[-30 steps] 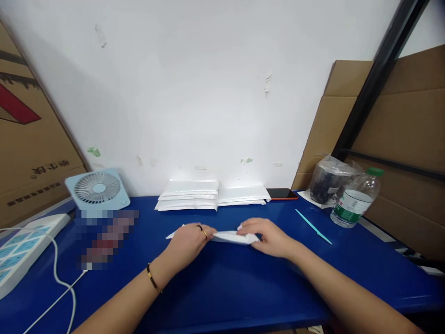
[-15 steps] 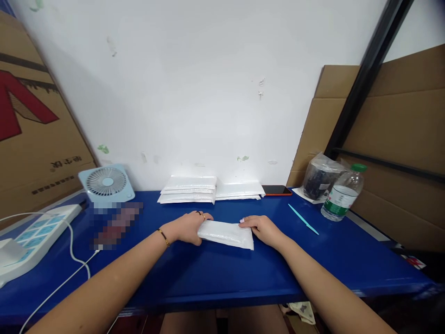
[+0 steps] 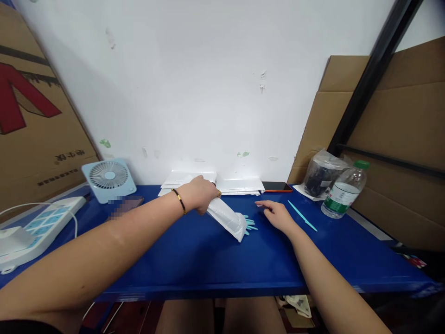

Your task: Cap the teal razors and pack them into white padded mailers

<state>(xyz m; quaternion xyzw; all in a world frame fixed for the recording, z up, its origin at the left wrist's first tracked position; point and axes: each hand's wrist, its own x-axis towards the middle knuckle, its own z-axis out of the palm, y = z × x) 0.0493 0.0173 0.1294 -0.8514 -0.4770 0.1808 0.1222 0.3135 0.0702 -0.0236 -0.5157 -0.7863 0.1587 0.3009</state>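
Observation:
My left hand (image 3: 202, 194) grips the upper end of a white padded envelope (image 3: 227, 219), which slants down to the right over the blue table. Several thin turquoise sticks (image 3: 249, 224) poke out at its lower right end. My right hand (image 3: 277, 215) is apart from the envelope, to its right, with fingers spread and nothing in them. One turquoise tool (image 3: 302, 215) lies to the right of that hand. Behind, against the wall, are a left stack of white envelopes (image 3: 170, 178), partly hidden by my left hand, and a right stack (image 3: 239, 185).
On the blue table (image 3: 194, 273), a light blue fan (image 3: 109, 178) and a power strip (image 3: 38, 234) stand left. A phone (image 3: 277, 187), a bagged dark cup (image 3: 320, 178) and a water bottle (image 3: 342, 197) are at the back right.
My left hand has moved up and now holds the envelope by one end, tilting it. My right hand has let go and shifted right. Turquoise sticks now show at the envelope's lower end.

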